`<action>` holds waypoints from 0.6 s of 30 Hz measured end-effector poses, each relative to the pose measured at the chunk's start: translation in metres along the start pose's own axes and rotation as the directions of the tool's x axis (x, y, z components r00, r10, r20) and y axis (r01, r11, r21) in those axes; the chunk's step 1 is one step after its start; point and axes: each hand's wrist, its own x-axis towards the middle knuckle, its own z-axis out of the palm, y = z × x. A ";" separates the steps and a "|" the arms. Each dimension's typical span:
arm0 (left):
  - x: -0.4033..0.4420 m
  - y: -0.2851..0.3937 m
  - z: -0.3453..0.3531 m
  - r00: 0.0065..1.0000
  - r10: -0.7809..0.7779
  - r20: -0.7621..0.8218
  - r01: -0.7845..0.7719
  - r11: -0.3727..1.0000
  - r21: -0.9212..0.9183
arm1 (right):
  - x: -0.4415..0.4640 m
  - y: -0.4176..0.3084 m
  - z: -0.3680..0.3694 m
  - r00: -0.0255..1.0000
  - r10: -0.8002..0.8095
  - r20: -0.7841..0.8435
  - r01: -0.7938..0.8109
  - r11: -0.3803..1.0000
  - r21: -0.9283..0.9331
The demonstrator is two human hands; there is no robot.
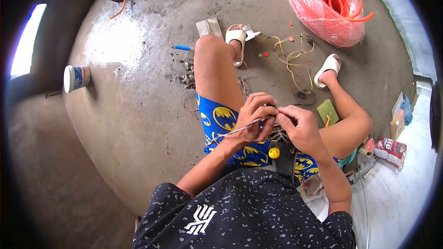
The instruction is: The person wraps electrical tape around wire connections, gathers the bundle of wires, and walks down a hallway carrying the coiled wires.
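Observation:
My left hand (254, 119) is closed, its fingers curled around a thin grey-and-dark wire (230, 132) in front of my lap. The wire trails from that hand back across my left wrist. Close against it, my right hand (299, 127) is also closed, thumb and forefinger pinched at the left fingertips. What sits between the right fingers is too small and hidden to make out. Just below both hands, a dark tool pouch (287, 160) hangs at my waist, with a yellow round tool end (274, 152) poking up from it.
On the concrete floor lie a plastic-wrapped coil of red tubing (302, 7), a yellowish cable (287, 60) and a green box (327, 112). A white bucket (76, 78) lies at the left. A red-and-white bag (391, 152) is by the right wall. Loose thin wires (189, 99) lie beside my left leg.

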 end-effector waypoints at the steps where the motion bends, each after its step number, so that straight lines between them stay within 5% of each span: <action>1: 0.002 0.001 -0.002 1.000 -0.001 0.002 0.001 1.000 -0.004 | 0.002 -0.002 -0.003 0.999 -0.033 0.042 0.038 0.992 -0.124; 3: 0.004 0.003 -0.007 0.998 0.038 0.039 -0.044 0.988 0.150 | 0.004 -0.001 -0.003 0.994 -0.060 0.086 0.079 0.967 -0.240; 6: 0.009 0.005 -0.011 0.998 0.053 0.039 -0.060 0.976 0.211 | 0.007 0.004 0.005 0.992 -0.124 -0.022 0.121 0.987 -0.109; 8: 0.009 0.009 -0.011 0.998 0.047 0.035 -0.053 0.973 0.226 | 0.006 0.001 0.008 0.975 -0.211 -0.071 0.186 0.947 -0.262; 11: 0.003 0.018 -0.010 0.996 -0.082 0.022 0.075 0.971 0.225 | 0.011 0.013 0.013 0.914 -0.384 -0.130 0.316 0.876 -0.365; 12: -0.002 0.022 -0.010 0.939 -0.335 0.071 0.324 0.936 0.137 | 0.012 0.020 0.016 0.916 -0.379 -0.129 0.312 0.878 -0.362; 13: -0.005 0.026 -0.010 0.820 -0.555 0.139 0.553 0.831 0.062 | 0.016 0.028 0.018 0.915 -0.378 -0.142 0.306 0.879 -0.366; 15: -0.010 0.028 -0.021 0.379 -0.846 0.374 0.924 0.325 -0.200 | 0.019 0.035 0.022 0.915 -0.373 -0.152 0.298 0.881 -0.368; 17: -0.017 0.040 -0.029 0.216 -0.877 0.429 0.762 -0.123 -0.636 | 0.023 0.037 0.029 0.918 -0.370 -0.146 0.300 0.885 -0.356; 18: -0.016 0.039 -0.044 0.318 -0.726 0.610 0.592 -0.351 -0.726 | 0.023 0.040 0.031 0.906 -0.402 -0.134 0.341 0.879 -0.335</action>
